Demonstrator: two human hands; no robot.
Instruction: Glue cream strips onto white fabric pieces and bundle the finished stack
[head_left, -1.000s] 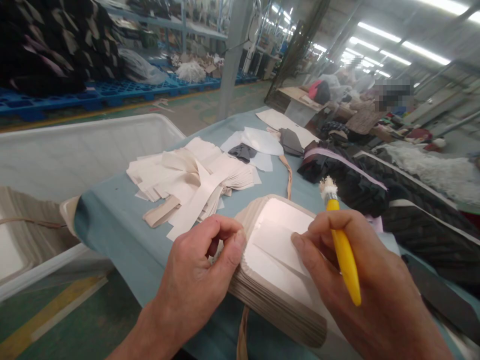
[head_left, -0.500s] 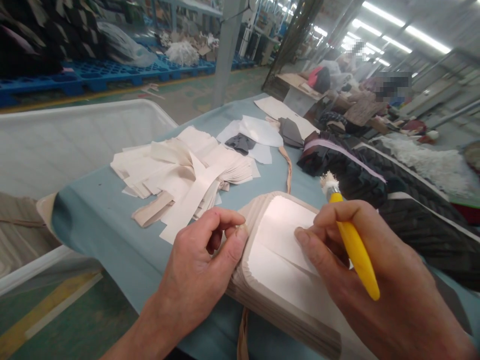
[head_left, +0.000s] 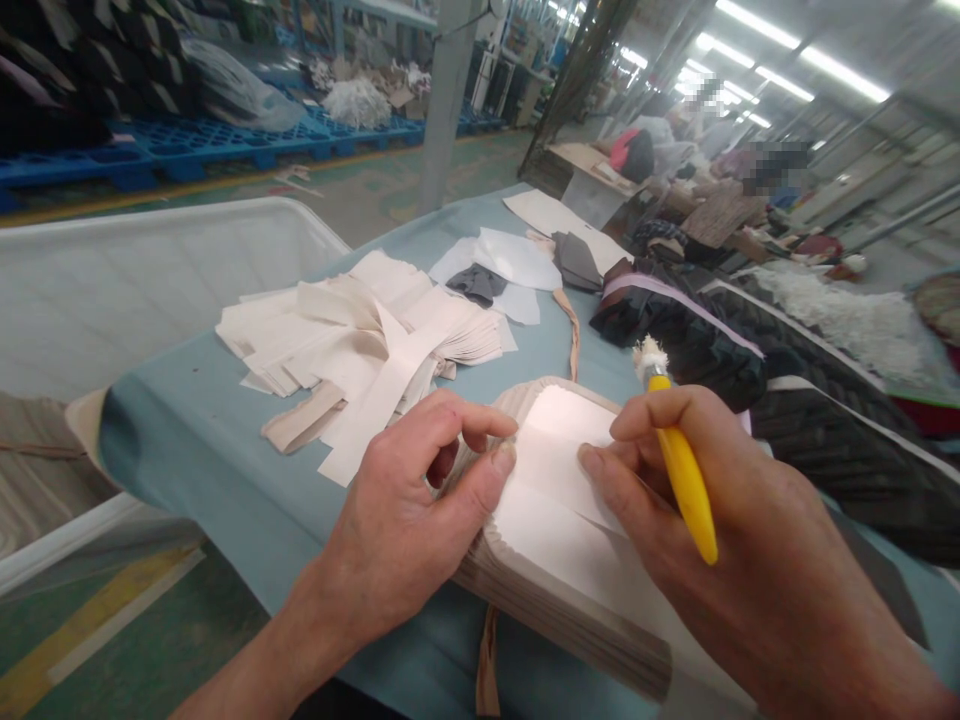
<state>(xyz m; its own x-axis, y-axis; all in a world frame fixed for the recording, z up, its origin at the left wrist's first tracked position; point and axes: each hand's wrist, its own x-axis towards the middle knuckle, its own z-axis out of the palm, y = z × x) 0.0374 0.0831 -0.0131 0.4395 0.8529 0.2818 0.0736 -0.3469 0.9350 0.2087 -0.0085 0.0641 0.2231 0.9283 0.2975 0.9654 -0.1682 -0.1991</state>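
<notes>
My right hand (head_left: 720,520) is closed around a brush (head_left: 682,480) with a yellow handle, its ragged pale bristles pointing up and away. The thumb and fingertips of that hand also touch a white sheet (head_left: 559,440) on top of a stack of beige, cloth-edged panels (head_left: 570,620). At the left edge of this sheet, the thumb and forefinger of my left hand (head_left: 427,500) come close together in a pinch. Whatever lies between them is too small to make out. The top panel has rounded corners and a gathered rim.
A blue-grey table (head_left: 225,430) carries loose cream fabric strips (head_left: 360,330), white and dark scraps (head_left: 517,262), and bundled black pieces (head_left: 675,310) on the right. A white bin (head_left: 150,270) stands at the left. Behind are a grey post (head_left: 446,110) and blue pallets (head_left: 180,145).
My left hand has shifted right, from the panel's rim onto the edge of the white sheet. My right hand and the brush have moved slightly left.
</notes>
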